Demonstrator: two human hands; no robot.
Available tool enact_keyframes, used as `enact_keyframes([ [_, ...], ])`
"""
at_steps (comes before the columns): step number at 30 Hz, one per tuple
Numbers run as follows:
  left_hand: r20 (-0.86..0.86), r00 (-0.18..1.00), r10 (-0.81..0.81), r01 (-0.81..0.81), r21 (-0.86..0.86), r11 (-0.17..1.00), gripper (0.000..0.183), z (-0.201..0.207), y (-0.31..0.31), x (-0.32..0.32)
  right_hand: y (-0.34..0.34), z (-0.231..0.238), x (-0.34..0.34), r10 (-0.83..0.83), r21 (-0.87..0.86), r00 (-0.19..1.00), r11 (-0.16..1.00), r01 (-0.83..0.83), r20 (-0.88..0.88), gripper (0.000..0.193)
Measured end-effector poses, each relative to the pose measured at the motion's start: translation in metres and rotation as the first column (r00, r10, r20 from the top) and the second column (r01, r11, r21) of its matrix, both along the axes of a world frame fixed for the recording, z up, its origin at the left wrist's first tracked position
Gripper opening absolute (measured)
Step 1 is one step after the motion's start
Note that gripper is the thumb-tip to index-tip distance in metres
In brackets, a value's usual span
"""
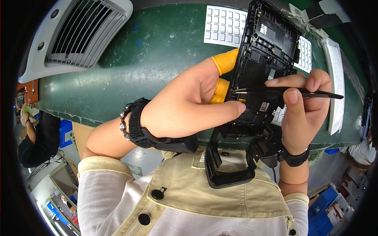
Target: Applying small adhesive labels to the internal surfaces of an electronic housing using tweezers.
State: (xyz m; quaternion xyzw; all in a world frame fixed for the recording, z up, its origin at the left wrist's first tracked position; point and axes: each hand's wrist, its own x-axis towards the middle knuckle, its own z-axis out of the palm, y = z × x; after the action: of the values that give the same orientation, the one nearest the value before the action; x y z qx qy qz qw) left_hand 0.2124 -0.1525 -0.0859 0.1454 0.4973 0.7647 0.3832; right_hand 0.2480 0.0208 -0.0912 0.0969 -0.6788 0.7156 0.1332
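Observation:
My left hand (188, 103), with yellow finger cots on some fingers, grips the left edge of a long black plastic housing (256, 65). Its thumb lies over the rim. Small brass-coloured inserts dot the housing's inner side, and an open frame-like part forms its near end. Between the thumb and fingers of my right hand (305, 106) is a pair of black tweezers (289, 93). The metal tips point left, at the housing's left edge close to my left thumb. Whether the tips pinch anything is too small to tell.
A green-topped workbench (157, 51) lies beneath my hands. White sheets with rows of small rectangles (225, 25) rest beyond and under the housing. A grey-white vented unit (78, 35) stands at the far left. On the right lies a long clear-and-white strip (334, 86). Other people sit at both sides.

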Motion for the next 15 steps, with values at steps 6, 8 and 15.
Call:
enact_keyframes([
  [6,-0.007,1.000,-0.013,0.013,0.019,1.000,0.060,-0.0005,-0.0003,0.0001,0.0009,0.0003,0.0002,0.010,0.007,1.000,1.000,-0.010,0.002,0.027],
  [8,-0.019,1.000,-0.012,0.012,0.017,1.000,0.060,-0.0009,-0.0003,0.0006,0.0009,0.0003,-0.0001,0.011,0.002,1.000,1.000,-0.011,0.001,0.026],
  [15,-0.018,1.000,-0.020,0.020,0.013,1.000,0.060,-0.0009,-0.0012,-0.0006,0.0011,0.0011,0.0013,0.000,0.005,1.000,1.000,0.000,0.022,0.026],
])
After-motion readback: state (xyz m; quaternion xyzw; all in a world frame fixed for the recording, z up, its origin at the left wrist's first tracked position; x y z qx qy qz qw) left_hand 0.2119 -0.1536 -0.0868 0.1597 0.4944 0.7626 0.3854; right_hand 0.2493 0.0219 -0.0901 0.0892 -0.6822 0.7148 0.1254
